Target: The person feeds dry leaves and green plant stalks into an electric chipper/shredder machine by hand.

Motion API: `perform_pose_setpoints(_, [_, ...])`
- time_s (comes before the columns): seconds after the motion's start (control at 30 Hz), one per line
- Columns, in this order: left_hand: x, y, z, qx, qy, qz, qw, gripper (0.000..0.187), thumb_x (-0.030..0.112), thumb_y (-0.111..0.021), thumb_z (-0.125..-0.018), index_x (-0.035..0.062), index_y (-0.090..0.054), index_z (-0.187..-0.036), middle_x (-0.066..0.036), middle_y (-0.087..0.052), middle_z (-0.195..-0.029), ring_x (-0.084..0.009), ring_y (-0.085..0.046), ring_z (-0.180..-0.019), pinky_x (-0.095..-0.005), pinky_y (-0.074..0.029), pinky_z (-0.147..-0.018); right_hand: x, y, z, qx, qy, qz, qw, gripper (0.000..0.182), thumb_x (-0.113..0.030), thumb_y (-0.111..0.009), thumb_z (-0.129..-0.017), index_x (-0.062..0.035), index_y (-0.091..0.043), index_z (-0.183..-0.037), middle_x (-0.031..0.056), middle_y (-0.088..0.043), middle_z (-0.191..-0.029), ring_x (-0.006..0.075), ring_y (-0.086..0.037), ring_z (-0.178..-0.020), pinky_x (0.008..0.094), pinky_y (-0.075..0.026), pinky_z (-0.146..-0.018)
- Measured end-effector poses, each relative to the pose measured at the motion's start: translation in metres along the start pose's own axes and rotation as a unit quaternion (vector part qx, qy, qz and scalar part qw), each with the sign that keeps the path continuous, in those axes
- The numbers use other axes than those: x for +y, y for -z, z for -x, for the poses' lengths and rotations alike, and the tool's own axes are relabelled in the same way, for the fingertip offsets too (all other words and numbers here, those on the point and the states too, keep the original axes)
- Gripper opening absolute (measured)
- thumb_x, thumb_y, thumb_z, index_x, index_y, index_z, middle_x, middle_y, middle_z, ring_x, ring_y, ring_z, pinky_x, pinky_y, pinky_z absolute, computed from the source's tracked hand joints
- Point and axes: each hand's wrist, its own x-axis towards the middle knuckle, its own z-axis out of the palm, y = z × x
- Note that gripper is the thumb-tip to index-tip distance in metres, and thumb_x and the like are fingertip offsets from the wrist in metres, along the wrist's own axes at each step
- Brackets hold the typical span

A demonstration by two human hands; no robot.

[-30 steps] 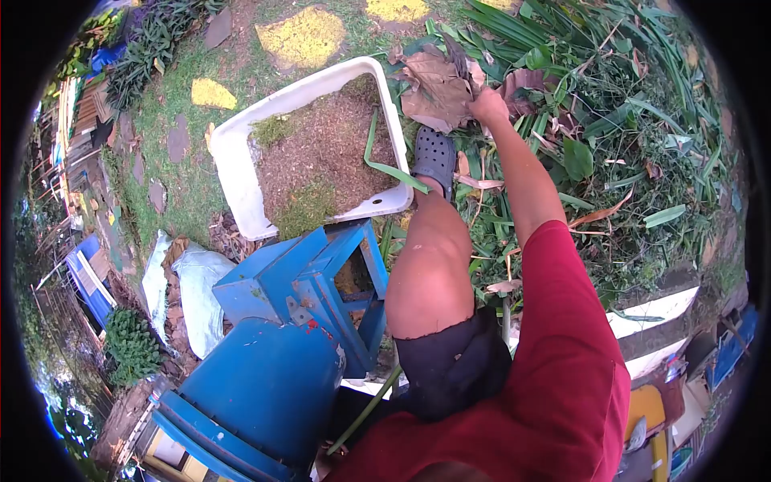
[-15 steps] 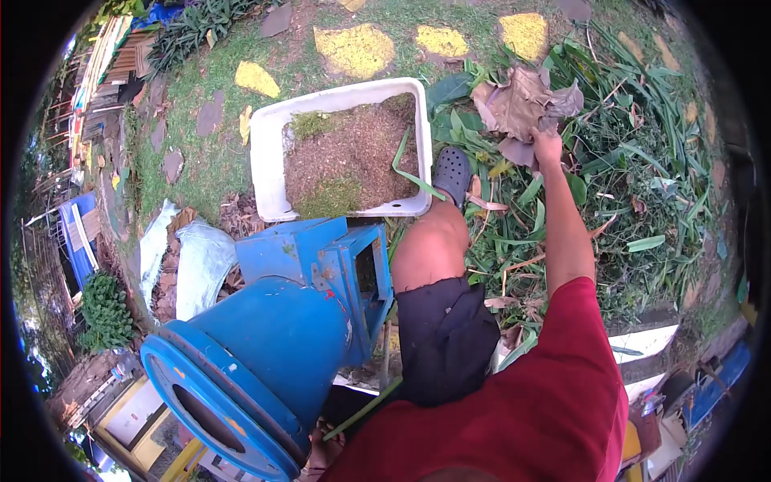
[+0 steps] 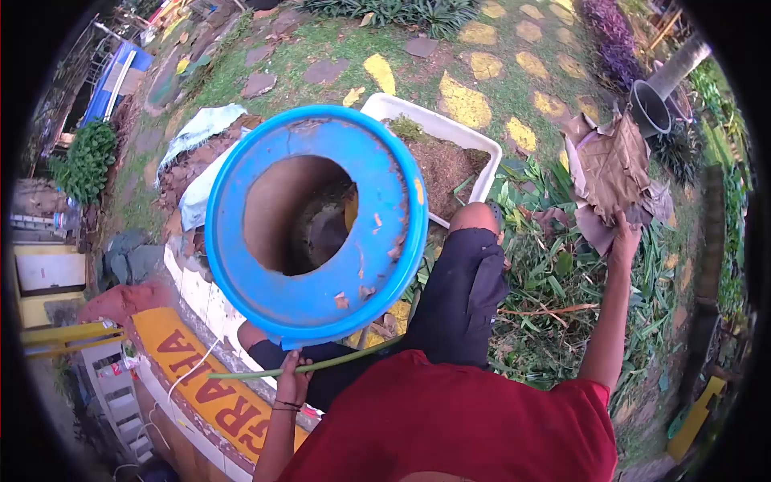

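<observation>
Dry brown leaves (image 3: 612, 165), large and crumpled, are in my right hand (image 3: 625, 239), held up at the right over the green cuttings. My left hand (image 3: 294, 379) is closed around a long green stalk (image 3: 337, 361), just below the near rim of the blue machine (image 3: 385, 281). The machine's round opening faces up, and its dark inside shows a small yellowish patch. Behind it stands a white tub (image 3: 485, 145) of brown shredded material (image 3: 440, 161), partly hidden by the machine.
Green cuttings (image 3: 554, 281) lie on the ground at the right. White sacks (image 3: 205, 128) with dry leaves are at the left. An orange lettered board (image 3: 201, 381) and a white ladder (image 3: 112, 394) stand at lower left. A grey bucket (image 3: 650, 108) is at upper right.
The view has shifted, and the blue machine's opening now shows from above. My right hand has lifted the dry leaves off the cuttings. My left hand and the stalk have come into fuller view.
</observation>
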Motion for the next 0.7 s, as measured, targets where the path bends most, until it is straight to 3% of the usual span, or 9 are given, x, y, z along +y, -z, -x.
perform_pose_setpoints(0.03, [-0.002,-0.003,0.0,-0.02,-0.012,0.012,1.0,0.018,0.022,-0.057,-0.102,0.0068,-0.06,-0.11,0.0,-0.057,-0.085,-0.0145,-0.061,-0.086,-0.0333,-0.053,-0.086,-0.001,0.018,-0.014,-0.004,-0.037,0.052,0.998,0.038,-0.013,-0.077,-0.087,0.0001,-0.061,-0.119,0.0026,-0.065,-0.103,0.0114,-0.06,-0.092,0.0276,-0.047,-0.086])
perform_pose_setpoints(0.1, [-0.006,-0.002,0.002,-0.033,-0.037,0.039,0.998,0.019,0.02,-0.056,-0.103,0.0049,-0.06,-0.112,0.0,-0.056,-0.085,-0.0142,-0.06,-0.085,-0.0334,-0.053,-0.087,-0.051,-0.011,0.007,-0.011,0.087,0.052,0.995,0.033,-0.014,-0.077,-0.087,0.0019,-0.065,-0.113,0.002,-0.067,-0.101,0.0126,-0.06,-0.092,0.0278,-0.045,-0.087])
perform_pose_setpoints(0.3, [-0.024,0.008,0.002,-0.11,-0.112,0.019,0.987,0.022,0.017,-0.054,-0.104,-0.001,-0.06,-0.114,-0.002,-0.055,-0.083,-0.0128,-0.059,-0.082,-0.0331,-0.053,-0.089,-0.192,-0.078,0.078,-0.069,0.212,0.091,0.971,0.031,-0.013,-0.074,-0.089,0.0036,-0.065,-0.113,0.0041,-0.066,-0.105,0.0127,-0.059,-0.096,0.0286,-0.044,-0.09])
perform_pose_setpoints(0.37, [-0.024,0.009,0.001,-0.135,-0.135,0.006,0.982,0.021,0.016,-0.053,-0.104,-0.002,-0.06,-0.113,-0.003,-0.055,-0.083,-0.0127,-0.059,-0.082,-0.0318,-0.053,-0.088,-0.231,-0.103,0.1,-0.125,0.293,0.087,0.944,0.027,-0.011,-0.072,-0.091,0.0044,-0.065,-0.112,0.0044,-0.066,-0.104,0.0126,-0.059,-0.095,0.0284,-0.044,-0.089])
perform_pose_setpoints(0.43, [-0.026,0.011,0.002,-0.149,-0.144,0.011,0.978,0.022,0.016,-0.053,-0.104,-0.002,-0.06,-0.113,-0.002,-0.055,-0.083,-0.0126,-0.059,-0.082,-0.0302,-0.052,-0.087,-0.259,-0.126,0.123,-0.123,0.29,0.069,0.947,0.02,-0.01,-0.071,-0.092,0.0029,-0.066,-0.106,0.0016,-0.065,-0.096,0.0103,-0.058,-0.087,0.0271,-0.045,-0.084])
perform_pose_setpoints(0.5, [-0.027,0.011,0.002,-0.15,-0.161,-0.032,0.975,0.022,0.017,-0.053,-0.104,-0.0014,-0.061,-0.114,-0.001,-0.054,-0.084,-0.0126,-0.058,-0.083,-0.0324,-0.052,-0.088,-0.274,-0.129,0.118,-0.217,0.206,0.046,0.953,0.015,-0.012,-0.071,-0.092,0.0001,-0.066,-0.1,-0.0014,-0.064,-0.088,0.0075,-0.055,-0.078,0.0254,-0.045,-0.079])
perform_pose_setpoints(0.63, [-0.036,0.017,-0.003,-0.164,-0.201,-0.064,0.964,0.023,0.017,-0.052,-0.104,-0.0012,-0.061,-0.115,-0.002,-0.056,-0.085,-0.0131,-0.06,-0.084,-0.031,-0.051,-0.086,-0.304,-0.173,0.16,-0.251,0.254,0.089,0.93,0.013,-0.014,-0.072,-0.091,-0.0035,-0.065,-0.094,-0.0031,-0.063,-0.08,0.0059,-0.054,-0.066,0.0243,-0.045,-0.065])
perform_pose_setpoints(0.7, [-0.038,0.018,0.0,-0.158,-0.207,-0.071,0.963,0.023,0.017,-0.052,-0.104,-0.0011,-0.061,-0.116,-0.003,-0.058,-0.086,-0.0134,-0.061,-0.085,-0.0303,-0.05,-0.085,-0.317,-0.198,0.186,-0.337,0.248,0.08,0.905,0.012,-0.012,-0.072,-0.091,-0.004,-0.065,-0.095,-0.0028,-0.064,-0.081,0.0057,-0.055,-0.065,0.0239,-0.043,-0.059])
